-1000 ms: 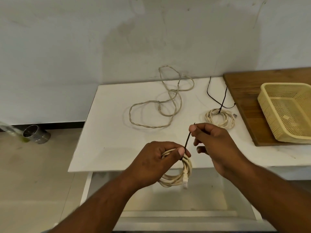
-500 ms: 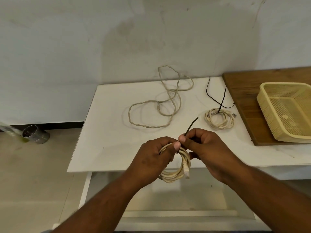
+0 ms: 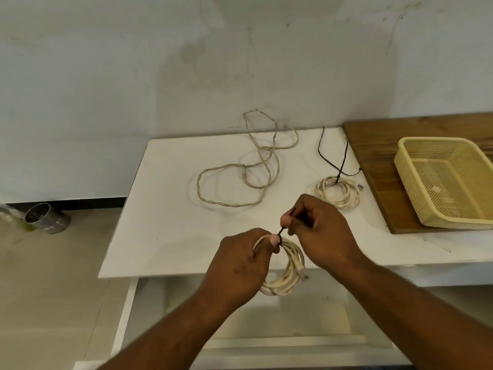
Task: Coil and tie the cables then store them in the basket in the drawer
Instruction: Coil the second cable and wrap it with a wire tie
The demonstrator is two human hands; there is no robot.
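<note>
Over the front edge of the white tabletop [image 3: 173,209], the left hand [image 3: 240,265] grips the coiled cream cable [image 3: 290,276], its thumb pinning the thin black tie [image 3: 281,231]. The right hand [image 3: 320,231] pinches the tie's free end. An even, taut pull while knotting should hold the loops bundled.

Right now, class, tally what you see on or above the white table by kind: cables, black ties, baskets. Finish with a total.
Cables: 3 (held coil, coil on the table, loose cable)
Black ties: 2 (held tie, tie at the table coil)
Baskets: 1 (yellow basket)
Total: 6
</note>
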